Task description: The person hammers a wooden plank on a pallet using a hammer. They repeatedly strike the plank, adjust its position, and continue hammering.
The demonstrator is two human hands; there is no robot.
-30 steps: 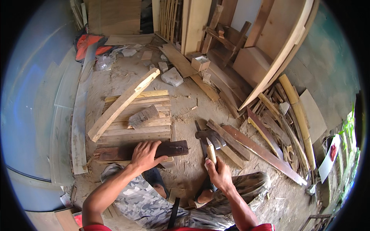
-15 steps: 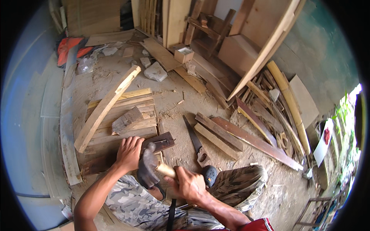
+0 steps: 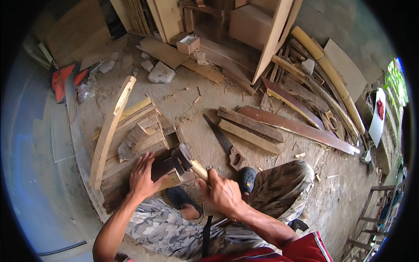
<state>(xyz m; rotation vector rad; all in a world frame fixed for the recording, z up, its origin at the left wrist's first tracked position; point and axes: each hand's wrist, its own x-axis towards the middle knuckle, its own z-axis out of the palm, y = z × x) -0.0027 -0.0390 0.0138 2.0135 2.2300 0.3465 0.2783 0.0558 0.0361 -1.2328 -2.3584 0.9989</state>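
Observation:
My right hand (image 3: 224, 194) is closed around the light wooden handle of a hammer (image 3: 200, 170). Its dark metal head is over the end of a dark brown piece of wood (image 3: 160, 169); I cannot tell whether they touch. My left hand (image 3: 143, 177) grips that piece, fingers on its far side and thumb on the near side. Under it is a low slatted wooden platform (image 3: 148, 120). A rough wood block (image 3: 132, 142) lies on the slats, and a long pale beam (image 3: 111, 131) slants across their left side.
A handsaw (image 3: 222, 142) lies on the floor, right of the platform. Beyond it are short timbers (image 3: 248, 135) and a long reddish-brown board (image 3: 301, 129). Scrap wood and a bamboo pole (image 3: 327, 70) are heaped at right. A stone (image 3: 161, 73) and small box (image 3: 188, 45) are farther back.
The view has shifted. The hammer head has moved from beside the left hand to over the end of the dark wood, which now sits turned. The left thumb now shows along its near side.

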